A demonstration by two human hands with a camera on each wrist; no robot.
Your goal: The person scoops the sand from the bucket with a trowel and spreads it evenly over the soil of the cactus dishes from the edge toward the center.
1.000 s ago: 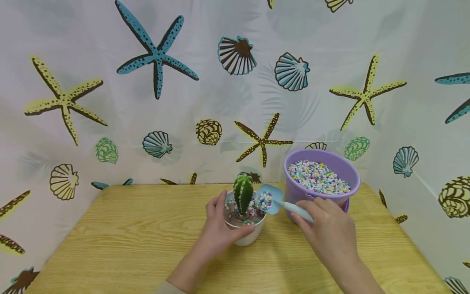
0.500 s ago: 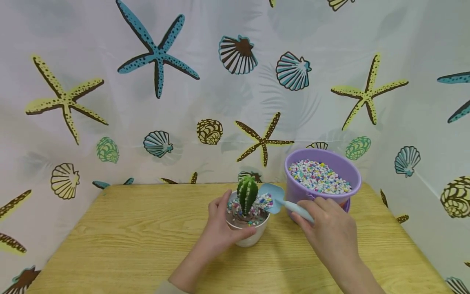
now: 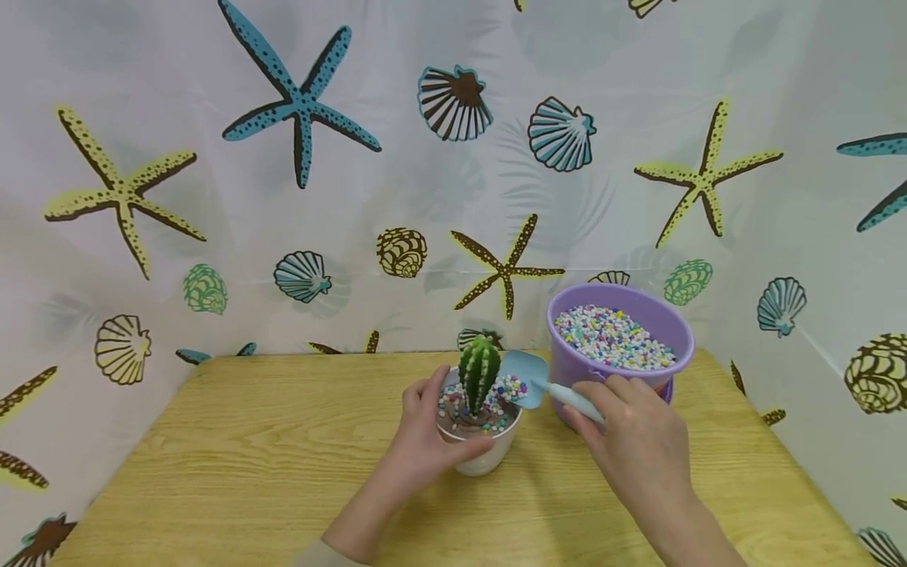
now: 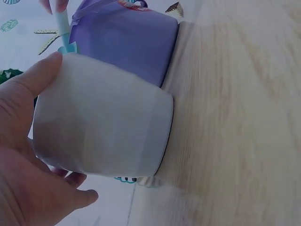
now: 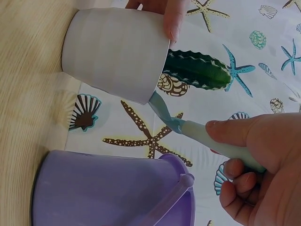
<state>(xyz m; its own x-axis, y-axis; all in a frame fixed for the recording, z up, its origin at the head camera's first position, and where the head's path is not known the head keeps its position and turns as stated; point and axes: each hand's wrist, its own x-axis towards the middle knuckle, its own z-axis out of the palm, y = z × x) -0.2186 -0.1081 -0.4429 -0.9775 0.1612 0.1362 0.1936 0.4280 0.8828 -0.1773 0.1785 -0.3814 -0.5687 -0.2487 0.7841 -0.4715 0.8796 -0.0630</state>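
Note:
A white pot (image 3: 482, 457) stands on the table with a green ribbed cactus (image 3: 479, 374) upright in it. Colourful pebbles (image 3: 496, 421) lie around the cactus over a brownish surface. My left hand (image 3: 425, 437) holds the pot from the left, thumb along the near side and fingers behind. My right hand (image 3: 638, 433) grips the pale handle of a light blue toy shovel (image 3: 525, 370). The shovel's blade tilts over the pot's right rim, with some pebbles on its lower part. In the right wrist view the blade (image 5: 161, 109) meets the rim.
Right of the pot stands a purple bucket (image 3: 567, 362) filled with multicoloured pebbles, close behind my right hand. The wooden table (image 3: 283, 441) backs onto a white curtain (image 3: 340, 205) printed with starfish and shells.
The pot and cactus have shifted slightly right under my left hand. Pebbles have slid down off the shovel toward the pot, leaving more of its blade bare.

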